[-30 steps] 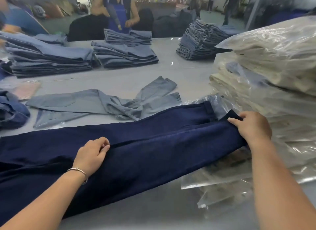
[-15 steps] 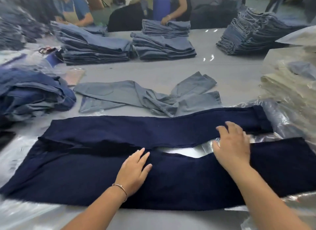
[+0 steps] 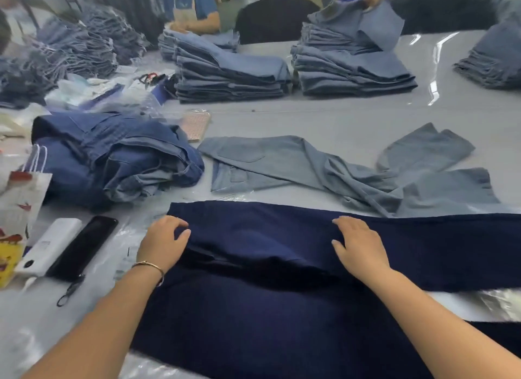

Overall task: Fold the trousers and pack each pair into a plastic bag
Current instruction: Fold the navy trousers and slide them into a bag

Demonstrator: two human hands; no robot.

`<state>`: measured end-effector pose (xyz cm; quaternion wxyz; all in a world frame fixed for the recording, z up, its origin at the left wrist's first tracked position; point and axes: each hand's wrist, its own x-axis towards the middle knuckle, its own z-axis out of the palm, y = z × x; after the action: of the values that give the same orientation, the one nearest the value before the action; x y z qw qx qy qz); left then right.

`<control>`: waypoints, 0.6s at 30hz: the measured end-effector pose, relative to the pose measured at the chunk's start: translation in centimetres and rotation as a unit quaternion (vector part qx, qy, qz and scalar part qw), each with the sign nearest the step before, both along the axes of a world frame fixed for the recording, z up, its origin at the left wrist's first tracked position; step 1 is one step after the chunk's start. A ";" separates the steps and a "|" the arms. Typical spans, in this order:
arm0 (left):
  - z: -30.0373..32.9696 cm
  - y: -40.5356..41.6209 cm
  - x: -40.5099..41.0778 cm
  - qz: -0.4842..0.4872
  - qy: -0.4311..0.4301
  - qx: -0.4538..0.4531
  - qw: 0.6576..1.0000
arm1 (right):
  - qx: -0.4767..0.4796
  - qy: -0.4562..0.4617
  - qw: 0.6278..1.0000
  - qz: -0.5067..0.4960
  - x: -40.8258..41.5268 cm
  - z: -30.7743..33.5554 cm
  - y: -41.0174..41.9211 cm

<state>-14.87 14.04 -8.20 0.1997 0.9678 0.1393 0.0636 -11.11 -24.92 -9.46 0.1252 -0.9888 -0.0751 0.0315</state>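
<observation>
Dark navy trousers (image 3: 282,316) lie spread across the grey table in front of me, waist end to the left, legs running off to the right. My left hand (image 3: 162,244) pinches the cloth at the waist edge, thumb and fingers curled over a fold. My right hand (image 3: 359,246) lies flat on the upper leg, fingers straight, pressing the fabric. Clear plastic bag film (image 3: 499,302) shows under the trousers at the right and along the near edge.
Light blue trousers (image 3: 352,170) lie loose beyond the navy pair. A heap of denim (image 3: 118,158) sits at left, with a white device (image 3: 49,246) and black phone (image 3: 84,246) nearer. Folded stacks (image 3: 231,74) (image 3: 352,68) line the far side, where other people work.
The view has swung left toward the waist end. My left hand moved from lying flat on the lower leg to pinching the waist edge; my right hand slid left and lies flat on the upper leg.
</observation>
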 end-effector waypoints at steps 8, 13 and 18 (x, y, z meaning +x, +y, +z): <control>-3.0 6.6 9.2 -0.124 0.135 0.084 0.979 | -0.062 0.084 0.993 -0.053 7.3 -2.4 0.4; -4.6 7.8 12.1 -0.173 0.147 0.188 0.956 | -0.081 0.102 0.988 -0.076 9.1 -2.3 0.0; -2.4 8.0 13.8 -0.216 0.129 0.205 0.946 | -0.099 0.192 0.972 -0.090 10.1 -1.3 -0.3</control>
<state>-1.04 22.02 -10.63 -0.0140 0.9947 -0.0643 -0.0796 -0.99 -25.21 -10.71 0.0415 -0.9745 0.0434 0.2164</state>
